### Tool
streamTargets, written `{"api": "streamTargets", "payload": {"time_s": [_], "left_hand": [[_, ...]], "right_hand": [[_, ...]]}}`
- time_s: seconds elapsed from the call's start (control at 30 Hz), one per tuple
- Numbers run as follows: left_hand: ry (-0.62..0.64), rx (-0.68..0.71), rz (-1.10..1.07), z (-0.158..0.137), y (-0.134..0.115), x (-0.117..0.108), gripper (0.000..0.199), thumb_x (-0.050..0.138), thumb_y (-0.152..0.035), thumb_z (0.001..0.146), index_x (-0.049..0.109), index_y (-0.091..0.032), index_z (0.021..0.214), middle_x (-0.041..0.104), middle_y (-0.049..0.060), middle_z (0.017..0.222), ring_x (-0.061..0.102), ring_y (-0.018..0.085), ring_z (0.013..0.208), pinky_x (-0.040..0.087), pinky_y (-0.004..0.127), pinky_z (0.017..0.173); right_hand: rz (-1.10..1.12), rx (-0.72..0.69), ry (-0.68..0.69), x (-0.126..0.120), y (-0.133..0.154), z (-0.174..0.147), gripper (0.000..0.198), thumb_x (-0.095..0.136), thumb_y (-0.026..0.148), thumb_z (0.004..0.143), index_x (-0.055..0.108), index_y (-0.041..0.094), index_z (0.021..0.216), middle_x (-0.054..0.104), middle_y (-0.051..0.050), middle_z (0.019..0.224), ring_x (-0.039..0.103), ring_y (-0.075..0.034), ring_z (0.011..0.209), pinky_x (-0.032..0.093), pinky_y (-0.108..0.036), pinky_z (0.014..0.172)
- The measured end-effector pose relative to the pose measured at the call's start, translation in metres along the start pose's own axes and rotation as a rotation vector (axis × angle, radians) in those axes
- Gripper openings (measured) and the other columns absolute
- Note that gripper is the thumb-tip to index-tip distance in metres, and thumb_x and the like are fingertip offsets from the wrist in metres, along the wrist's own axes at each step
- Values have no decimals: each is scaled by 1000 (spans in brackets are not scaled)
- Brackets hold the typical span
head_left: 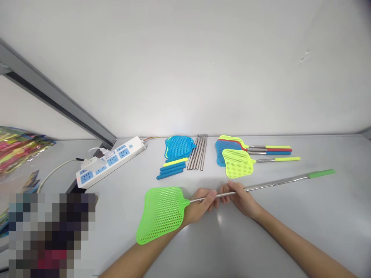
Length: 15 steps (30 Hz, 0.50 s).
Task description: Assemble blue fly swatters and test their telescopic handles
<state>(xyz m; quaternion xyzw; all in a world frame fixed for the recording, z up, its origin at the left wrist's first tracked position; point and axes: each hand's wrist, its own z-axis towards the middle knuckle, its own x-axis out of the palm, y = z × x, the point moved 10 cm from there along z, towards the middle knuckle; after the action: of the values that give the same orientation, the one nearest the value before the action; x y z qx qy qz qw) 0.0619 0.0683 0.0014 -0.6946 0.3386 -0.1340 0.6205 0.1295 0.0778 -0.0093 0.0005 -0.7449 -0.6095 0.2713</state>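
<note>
A green fly swatter [162, 212] with a long extended metal rod and a green grip lies across both hands above the table. My left hand [201, 204] is closed around the rod near the swatter's head. Close beside it, my right hand [239, 197] pinches the same rod, thumb on top. Behind the hands, several finished swatters [239, 164] in yellow, red and blue lie stacked with their rods retracted. Further left are loose metal rods [198, 152], blue swatter heads [179, 147], and blue grips [171, 170] with a yellow grip [176, 162].
A white power strip [111, 162] with plugs and cables lies at the left, near a grey metal frame post [58, 92]. Packaged colourful items in clear plastic [21, 148] sit at the far left. A white wall [203, 77] rises behind the grey table [327, 216].
</note>
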Motion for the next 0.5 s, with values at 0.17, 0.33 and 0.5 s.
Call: {"api": "streamTargets", "payload": {"time_s": [0.17, 0.33, 0.5], "left_hand": [[-5, -7, -8, 0, -1, -1, 49, 21, -41, 87, 52, -15, 60, 40, -3, 48, 43, 9, 52, 37, 21, 57], [-3, -4, -5, 0, -1, 0, 49, 21, -41, 87, 52, -14, 60, 40, -2, 48, 43, 9, 52, 36, 21, 56], [2, 13, -19, 1, 1, 1, 49, 22, -42, 87, 52, -14, 60, 39, -2, 48, 42, 9, 51, 36, 21, 55]], "right_hand": [[17, -12, 1, -1, 0, 0, 46, 30, 32, 87, 52, 16, 49, 48, -3, 51, 46, -15, 55, 32, -31, 59], [5, -8, -6, -1, 0, 0, 46, 30, 33, 87, 51, 16, 49, 48, -3, 51, 46, -15, 55, 33, -30, 60], [-5, -8, -21, -2, 2, 0, 46, 31, 33, 86, 51, 16, 48, 48, -2, 51, 46, -15, 55, 33, -30, 59]]}}
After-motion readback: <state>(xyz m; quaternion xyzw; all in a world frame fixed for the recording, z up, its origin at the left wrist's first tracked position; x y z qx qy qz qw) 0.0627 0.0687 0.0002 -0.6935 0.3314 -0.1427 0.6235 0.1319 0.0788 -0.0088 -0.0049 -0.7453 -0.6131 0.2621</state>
